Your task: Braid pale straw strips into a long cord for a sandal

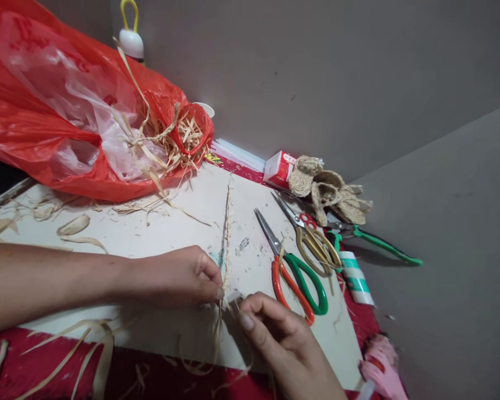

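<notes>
A thin braided cord of pale dried straw or husk [228,239] runs away from me down the middle of the white board [183,230]. My left hand [194,278] pinches its near end between thumb and finger. Loose strands [219,328] hang from the braid below that pinch. Just to the right, my right hand [275,333] has thumb and forefinger closed together beside the strands. A thin straw strand [232,304] seems to lead into its fingertips. Scissors with red and green handles [291,283] lie by the right hand.
A red plastic bag [120,183] full of straw stands back left. Gold-handled scissors [312,239], green-handled pliers [383,244], coiled woven pieces [333,194], a tape roll [357,280] and a pink glue gun [381,366] line the right side. Husk strips [104,355] lie at front left.
</notes>
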Tool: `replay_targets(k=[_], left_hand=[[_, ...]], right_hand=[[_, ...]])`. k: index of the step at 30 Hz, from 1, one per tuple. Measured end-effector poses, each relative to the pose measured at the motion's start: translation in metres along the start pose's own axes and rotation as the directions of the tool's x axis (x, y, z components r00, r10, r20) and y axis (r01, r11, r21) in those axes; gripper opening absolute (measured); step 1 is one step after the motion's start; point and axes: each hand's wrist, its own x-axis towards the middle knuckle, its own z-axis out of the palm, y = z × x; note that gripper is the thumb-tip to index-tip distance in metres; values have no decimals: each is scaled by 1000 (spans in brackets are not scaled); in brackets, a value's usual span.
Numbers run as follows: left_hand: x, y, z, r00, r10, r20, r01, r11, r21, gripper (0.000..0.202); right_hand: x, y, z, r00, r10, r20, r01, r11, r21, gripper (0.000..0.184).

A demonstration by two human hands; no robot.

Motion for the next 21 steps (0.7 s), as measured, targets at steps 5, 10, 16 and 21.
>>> replay_targets(k=[5, 10, 16, 21], left_hand=[[1, 0, 0, 999, -42, 19, 43, 999, -33, 18], [2, -2, 2, 999, -41, 4, 41, 999, -19, 18], [2, -3, 2, 1000, 1, -16, 0, 1000, 23, 18], [1, 0, 2, 1000, -3, -18, 4, 998, 64, 22]], right_hand=[[3, 3, -2, 978, -183, 97, 202, 943, -264, 30], [5, 5, -3, 947, -282, 153, 320, 827, -461, 25], [8, 10, -2, 936, -342, 86, 333, 775, -537, 25], [10, 11, -1, 937, -344, 67, 320, 764, -560, 25]])
